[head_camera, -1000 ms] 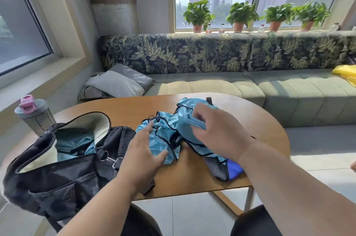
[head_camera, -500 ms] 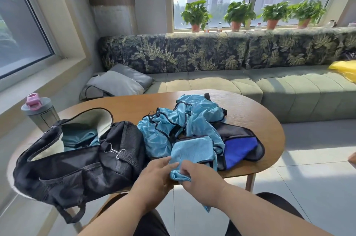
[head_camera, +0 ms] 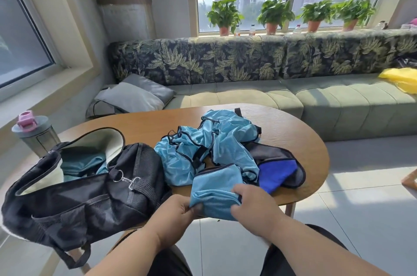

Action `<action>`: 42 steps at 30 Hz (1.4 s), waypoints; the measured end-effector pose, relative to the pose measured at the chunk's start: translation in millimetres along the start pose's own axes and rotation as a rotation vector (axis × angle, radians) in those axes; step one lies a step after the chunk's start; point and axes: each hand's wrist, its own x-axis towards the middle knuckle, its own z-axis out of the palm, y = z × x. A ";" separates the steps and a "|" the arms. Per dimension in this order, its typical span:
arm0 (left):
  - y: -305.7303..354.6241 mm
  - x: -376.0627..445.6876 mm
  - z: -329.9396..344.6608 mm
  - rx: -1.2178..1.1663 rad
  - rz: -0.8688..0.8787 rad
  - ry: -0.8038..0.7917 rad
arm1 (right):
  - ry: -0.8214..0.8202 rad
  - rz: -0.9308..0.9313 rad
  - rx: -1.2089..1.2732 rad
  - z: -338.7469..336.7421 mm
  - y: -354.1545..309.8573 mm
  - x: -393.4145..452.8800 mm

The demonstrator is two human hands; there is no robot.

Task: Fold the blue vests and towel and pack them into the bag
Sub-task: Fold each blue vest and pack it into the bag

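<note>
A light blue vest (head_camera: 214, 187) lies partly folded at the table's near edge. My left hand (head_camera: 178, 210) pinches its lower left corner and my right hand (head_camera: 255, 203) grips its right side. Behind it sits a crumpled heap of blue vests (head_camera: 203, 140) with black trim. A royal blue towel (head_camera: 274, 172) lies on a dark cloth to the right of the heap. The black bag (head_camera: 90, 194) stands open on the left of the table, with teal fabric (head_camera: 83, 164) inside it.
The oval wooden table (head_camera: 293, 138) has a bare far right part. A grey shaker bottle (head_camera: 33, 131) with a pink lid stands behind the bag. A green sofa (head_camera: 338, 99) with grey cushions and a yellow cloth (head_camera: 401, 77) runs behind the table.
My hands left the heap and came to the table's near edge with one vest. That vest now lies flatter and more squarely folded between them.
</note>
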 end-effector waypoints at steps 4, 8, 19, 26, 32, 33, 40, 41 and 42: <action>-4.9 3.1 -1.3 -0.130 -0.211 0.056 | 0.112 0.083 0.271 -18.5 1.1 16.1; -1.3 13.0 -2.2 -0.210 -0.319 0.136 | 0.142 0.185 0.581 -14.2 8.5 41.2; 15.0 22.5 4.5 0.071 -0.526 0.338 | 0.092 0.220 0.439 31.4 38.5 77.1; 15.6 35.9 1.1 0.074 -0.624 0.201 | -0.031 0.228 0.303 31.5 42.0 84.9; 21.0 15.6 -3.6 -0.509 -0.427 0.235 | -0.065 0.203 0.394 23.1 34.1 73.1; 23.9 10.0 -8.3 -0.555 -0.382 0.208 | -0.069 0.170 0.406 20.4 30.5 69.6; 47.6 -27.7 -68.9 -0.817 -0.227 0.004 | -0.462 -0.179 0.464 -20.7 -40.9 44.3; 51.5 -32.4 -77.7 -0.807 -0.204 -0.008 | -0.522 -0.192 0.511 -24.5 -52.7 41.3; 54.3 -37.0 -85.1 -0.781 -0.188 -0.005 | -0.567 -0.195 0.568 -26.3 -63.7 38.1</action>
